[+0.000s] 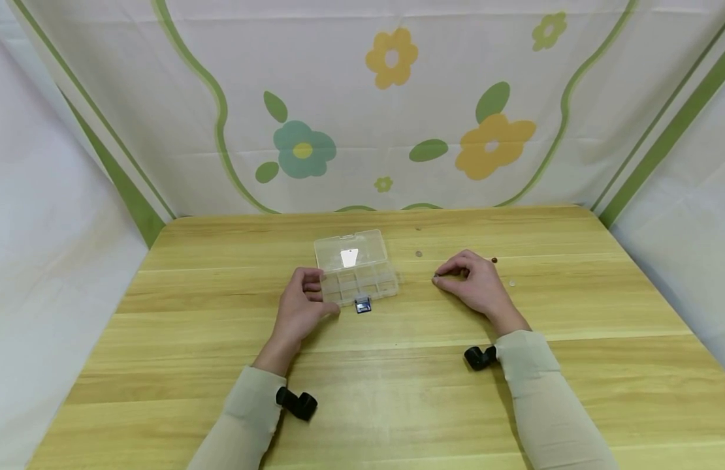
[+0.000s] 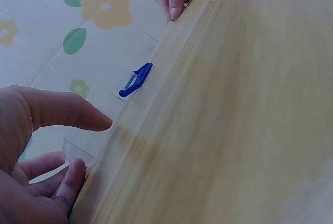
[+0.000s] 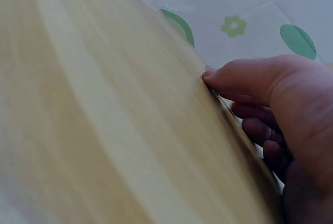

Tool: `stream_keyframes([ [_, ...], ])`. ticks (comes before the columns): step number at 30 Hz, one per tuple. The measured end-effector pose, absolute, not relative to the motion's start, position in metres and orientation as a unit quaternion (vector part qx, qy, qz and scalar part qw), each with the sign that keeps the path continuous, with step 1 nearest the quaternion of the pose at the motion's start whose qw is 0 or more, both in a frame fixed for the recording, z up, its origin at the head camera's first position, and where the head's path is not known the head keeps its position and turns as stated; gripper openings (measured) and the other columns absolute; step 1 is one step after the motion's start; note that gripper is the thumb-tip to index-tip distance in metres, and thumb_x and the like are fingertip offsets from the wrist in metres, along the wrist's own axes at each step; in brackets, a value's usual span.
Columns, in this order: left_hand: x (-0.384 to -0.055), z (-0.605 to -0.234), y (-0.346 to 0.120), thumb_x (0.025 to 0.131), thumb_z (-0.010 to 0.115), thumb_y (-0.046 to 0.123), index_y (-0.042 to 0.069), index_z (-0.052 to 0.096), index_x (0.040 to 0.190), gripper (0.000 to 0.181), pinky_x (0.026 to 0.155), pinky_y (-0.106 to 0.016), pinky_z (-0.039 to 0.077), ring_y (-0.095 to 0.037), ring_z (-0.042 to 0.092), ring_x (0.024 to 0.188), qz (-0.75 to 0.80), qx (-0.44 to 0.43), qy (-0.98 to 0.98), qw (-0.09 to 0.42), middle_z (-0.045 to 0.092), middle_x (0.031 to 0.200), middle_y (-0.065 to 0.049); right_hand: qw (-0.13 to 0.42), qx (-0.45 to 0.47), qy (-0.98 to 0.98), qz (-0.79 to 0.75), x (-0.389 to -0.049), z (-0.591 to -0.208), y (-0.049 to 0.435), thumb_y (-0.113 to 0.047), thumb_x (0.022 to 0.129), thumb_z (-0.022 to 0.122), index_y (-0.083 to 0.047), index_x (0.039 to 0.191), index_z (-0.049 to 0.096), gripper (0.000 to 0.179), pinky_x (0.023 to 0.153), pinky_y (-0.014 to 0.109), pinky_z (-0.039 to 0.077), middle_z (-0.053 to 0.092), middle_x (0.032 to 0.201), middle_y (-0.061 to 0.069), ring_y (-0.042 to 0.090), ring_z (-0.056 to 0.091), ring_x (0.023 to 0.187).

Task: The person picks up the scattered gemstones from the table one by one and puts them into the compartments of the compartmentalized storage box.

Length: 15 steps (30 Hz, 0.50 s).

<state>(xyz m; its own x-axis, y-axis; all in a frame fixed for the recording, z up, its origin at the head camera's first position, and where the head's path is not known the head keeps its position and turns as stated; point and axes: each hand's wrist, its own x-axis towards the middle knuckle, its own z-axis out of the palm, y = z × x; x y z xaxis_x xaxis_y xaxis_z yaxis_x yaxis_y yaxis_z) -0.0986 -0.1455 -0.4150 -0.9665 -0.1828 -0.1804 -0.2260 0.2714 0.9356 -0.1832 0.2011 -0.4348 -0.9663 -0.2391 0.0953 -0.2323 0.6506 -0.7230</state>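
A clear plastic compartment box lies on the table with its lid raised back and a blue latch at the front. My left hand holds the box at its left end, thumb by the front corner and fingers along the side. In the left wrist view, the blue latch stands beyond the thumb. To the right of the box, my right hand pinches a tiny dark piece between thumb and forefinger, close over the table. The fingertips hide most of it; I cannot tell its kind.
Small loose pieces lie around the right hand: a reddish-brown bead, a pale clear piece, a greyish round piece and a tiny brown one. A flowered cloth hangs behind the wooden table.
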Motion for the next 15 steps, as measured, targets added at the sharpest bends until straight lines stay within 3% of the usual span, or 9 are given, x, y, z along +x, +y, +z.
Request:
stream_keyframes([
  [15, -0.1, -0.416, -0.146, 0.075, 0.082, -0.011, 0.009, 0.054, 0.142, 0.076, 0.097, -0.036, 0.053, -0.029, 0.06, 0.113, 0.594, -0.129, 0.794, 0.018, 0.059, 0.131, -0.015, -0.006, -0.076, 0.896, -0.437, -0.181, -0.43, 0.189, -0.04, 0.096, 0.082, -0.018, 0.105, 0.08, 0.024, 0.081, 0.027, 0.053, 0.069, 0.111, 0.004, 0.02, 0.065, 0.096],
])
